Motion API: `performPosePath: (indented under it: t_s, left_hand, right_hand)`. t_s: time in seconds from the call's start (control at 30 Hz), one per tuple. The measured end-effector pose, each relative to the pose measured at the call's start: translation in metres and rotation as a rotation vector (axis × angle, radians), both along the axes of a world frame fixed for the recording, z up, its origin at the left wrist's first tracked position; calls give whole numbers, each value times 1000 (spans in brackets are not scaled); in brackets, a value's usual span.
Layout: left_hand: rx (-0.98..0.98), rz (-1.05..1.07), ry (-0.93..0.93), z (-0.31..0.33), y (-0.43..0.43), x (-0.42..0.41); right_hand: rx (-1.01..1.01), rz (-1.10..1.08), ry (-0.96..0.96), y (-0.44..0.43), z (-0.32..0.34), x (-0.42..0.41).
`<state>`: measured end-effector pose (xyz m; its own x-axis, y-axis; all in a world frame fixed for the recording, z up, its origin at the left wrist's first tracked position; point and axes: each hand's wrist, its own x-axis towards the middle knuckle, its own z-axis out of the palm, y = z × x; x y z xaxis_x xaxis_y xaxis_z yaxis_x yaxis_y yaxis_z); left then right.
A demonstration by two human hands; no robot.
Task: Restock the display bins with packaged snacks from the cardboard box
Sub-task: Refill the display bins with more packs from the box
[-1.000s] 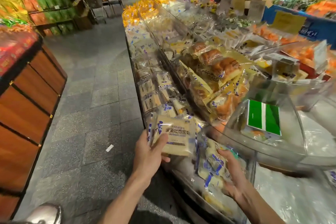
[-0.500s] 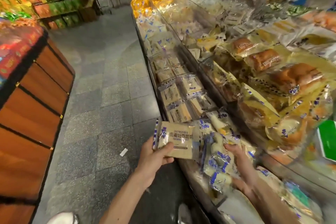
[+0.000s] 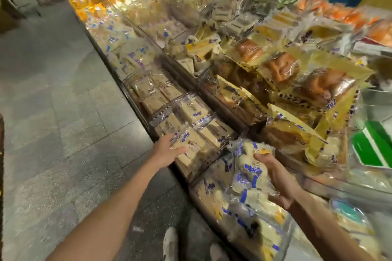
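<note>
Left hand (image 3: 163, 152) and right hand (image 3: 275, 178) are bare, the forearms (image 3: 118, 203) too; white shoes (image 3: 170, 243) show at bottom centre.

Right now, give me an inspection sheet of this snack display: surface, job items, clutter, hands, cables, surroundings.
Surface: clear display bins along the aisle, well filled.
Job's things: flat packet; blue-and-white packets; cardboard box not in view.
Clutter: green box beside packaged loaves.
Hands: left hand grips the flat packet over a front bin; right hand grips the blue-and-white packets.
Cables: nothing seen.
Surroundings: grey tiled floor, white shoes.
</note>
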<state>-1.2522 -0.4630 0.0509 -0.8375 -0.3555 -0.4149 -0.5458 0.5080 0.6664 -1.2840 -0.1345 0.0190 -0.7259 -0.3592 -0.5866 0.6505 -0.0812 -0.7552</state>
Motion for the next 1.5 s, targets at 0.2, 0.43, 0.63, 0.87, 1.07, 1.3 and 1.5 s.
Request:
performPosePath:
  t_s: [0.2, 0.43, 0.63, 0.87, 1.07, 1.3, 1.5]
  left_hand:
    - [-382, -452, -182, -44, -29, -36]
    - [-479, -477, -19, -72, -44, -32]
    - [-300, -506, 249, -44, -36, -26]
    - [520, -613, -189, 31, -1, 18]
    - [445, -722, -132, 17, -6, 24]
    - [810, -594, -332, 12, 16, 25]
    - [584, -881, -187, 10, 70, 33]
  right_hand:
    - [203, -75, 61, -55, 66, 33]
    - [156, -193, 29, -97, 79, 61]
    - [101, -368, -10, -125, 77, 75]
    - [22, -480, 22, -166, 53, 94]
    - [7, -539, 93, -168, 39, 115]
    - [-36, -683, 57, -143, 38, 145]
    - [-10, -804, 60, -96, 30, 179]
